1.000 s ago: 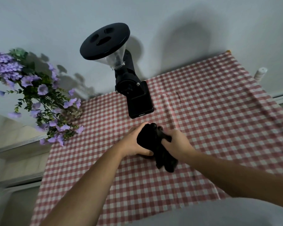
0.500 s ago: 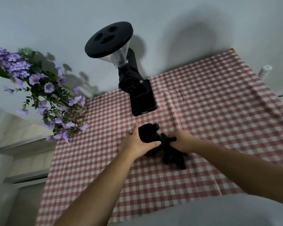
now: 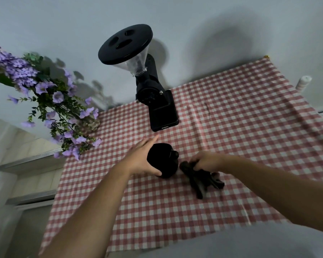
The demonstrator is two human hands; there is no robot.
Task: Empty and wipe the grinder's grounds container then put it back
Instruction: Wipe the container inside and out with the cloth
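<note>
The black grounds container (image 3: 164, 162) sits in the middle of the checked tablecloth, in front of the black grinder (image 3: 153, 94) with its clear hopper and black lid. My left hand (image 3: 140, 161) wraps the container's left side, thumb under it, fingers stretched toward the grinder. My right hand (image 3: 207, 162) rests on a crumpled black cloth (image 3: 201, 180) lying on the table just right of the container, fingers curled onto it. The container's opening is not visible.
A vase of purple flowers (image 3: 50, 101) stands at the back left of the red-and-white tablecloth (image 3: 250, 127). A white bottle (image 3: 304, 82) stands beyond the cloth's right edge. The wall is right behind the grinder.
The cloth and my right hand came away from the container, moving right and down onto the table. My left hand keeps hold of the container, which now stands apart from the cloth.
</note>
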